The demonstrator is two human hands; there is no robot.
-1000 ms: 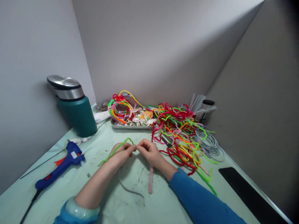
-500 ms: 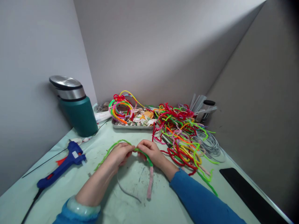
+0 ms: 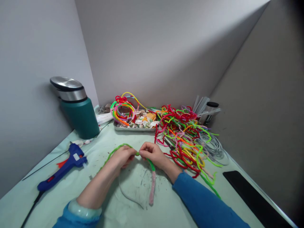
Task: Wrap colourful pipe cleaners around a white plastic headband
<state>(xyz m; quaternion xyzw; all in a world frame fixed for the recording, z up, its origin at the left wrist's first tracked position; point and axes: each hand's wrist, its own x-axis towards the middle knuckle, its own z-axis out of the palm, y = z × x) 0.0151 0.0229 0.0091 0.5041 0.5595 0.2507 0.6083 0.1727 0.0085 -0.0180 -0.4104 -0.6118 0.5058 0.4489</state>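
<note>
Between my two hands is a green pipe cleaner (image 3: 118, 146), pinched near the middle of the table. My left hand (image 3: 123, 156) grips it with thumb and forefinger, and its light green length arcs back over that wrist. My right hand (image 3: 153, 155) pinches it close to the left fingertips. From under the right hand hangs a wrapped stretch, darker green and then pale pink (image 3: 152, 188), its end pointing toward me. A thin grey wire (image 3: 129, 197) curves down below my left hand; where it joins the green piece is hidden by the fingers.
On the left lie a blue glue gun (image 3: 64, 166) and a green bottle (image 3: 79, 117). A metal tray (image 3: 137, 129) holds colourful wrapped rings and small cut pieces. At right are tangled pipe cleaners (image 3: 180, 133), scissors (image 3: 169, 143), coiled grey wire (image 3: 215, 147) and a black flat object (image 3: 251, 196).
The light green length over my left wrist has shifted slightly inward as my fingers work. The pink end hangs a touch lower. Both hands stay in nearly the same place.
</note>
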